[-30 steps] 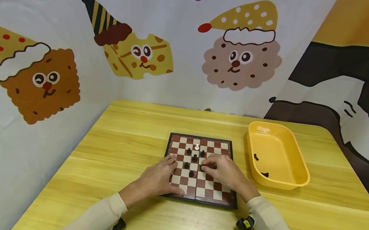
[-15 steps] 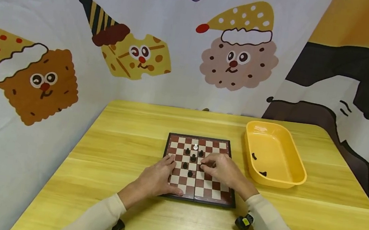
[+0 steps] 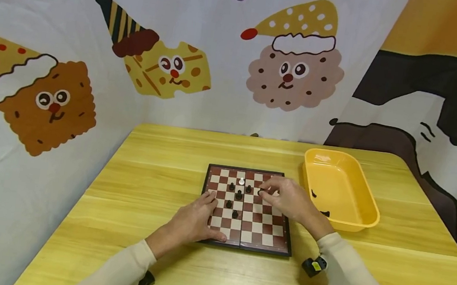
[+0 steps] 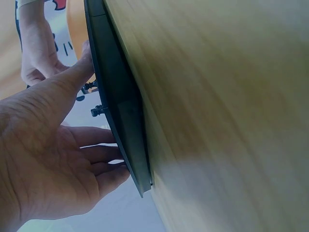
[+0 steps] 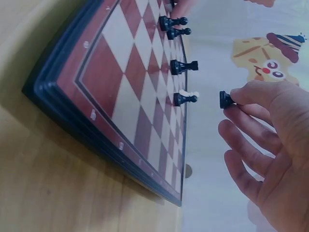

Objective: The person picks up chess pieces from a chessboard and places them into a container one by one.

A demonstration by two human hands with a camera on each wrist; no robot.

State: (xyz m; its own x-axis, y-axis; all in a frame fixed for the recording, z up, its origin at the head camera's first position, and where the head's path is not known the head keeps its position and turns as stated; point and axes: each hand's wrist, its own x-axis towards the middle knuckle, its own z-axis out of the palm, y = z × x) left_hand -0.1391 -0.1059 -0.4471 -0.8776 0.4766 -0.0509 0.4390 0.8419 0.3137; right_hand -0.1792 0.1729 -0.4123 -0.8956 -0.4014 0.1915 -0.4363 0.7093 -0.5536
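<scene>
A folding chessboard (image 3: 261,238) lies open on the table. My left hand (image 3: 190,219) rests on its left side, fingers on the squares and thumb at the near edge. Between thumb and fingers my right hand (image 3: 288,200) pinches a small black chess piece (image 5: 226,99), raised off the board in the right wrist view; its top is hidden by the fingers. A black rook (image 5: 184,66) and several black pawns (image 3: 229,204) stand near the board's middle. One white pawn (image 3: 242,181) stands behind them toward the far edge.
A yellow plastic tray (image 3: 345,185) stands right of the board, with black pieces (image 3: 325,213) in its left part. The wooden table (image 3: 157,162) meets a cartoon-printed curtain (image 3: 194,5) at the back and left.
My right hand has lifted the black chess piece from the right-middle squares and moved it away from me and slightly right. The left hand stays on the board.
</scene>
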